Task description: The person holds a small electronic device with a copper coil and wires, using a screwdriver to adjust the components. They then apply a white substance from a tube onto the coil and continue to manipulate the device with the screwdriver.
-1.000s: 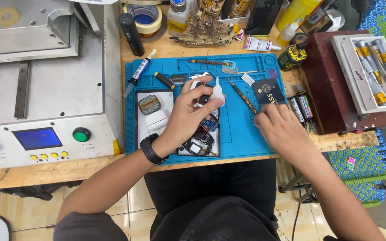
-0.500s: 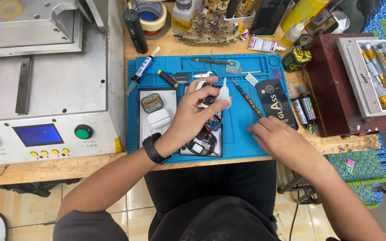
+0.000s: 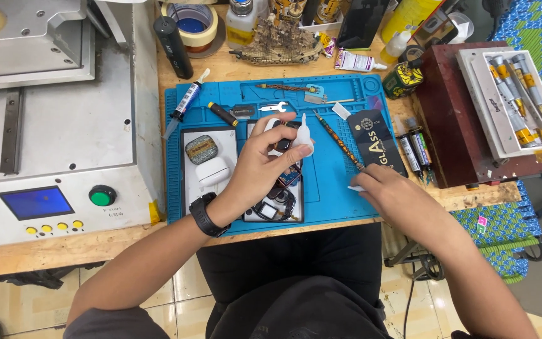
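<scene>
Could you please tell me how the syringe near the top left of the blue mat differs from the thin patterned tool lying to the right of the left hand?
The syringe is clear with a white plunger end and dark band; the thin tool is dark and speckled. The syringe is thicker, the tool slimmer. The syringe leans up to the right, the tool up to the left. The syringe lies apart from both hands; the tool runs between the left hand and the right hand. Both rest flat on the blue mat.

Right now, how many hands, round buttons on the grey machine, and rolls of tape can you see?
Hands: 2, left hand and right hand
Round buttons: 5, one green button and four yellow buttons
Tape rolls: 1, tape roll
Total: 8
</scene>
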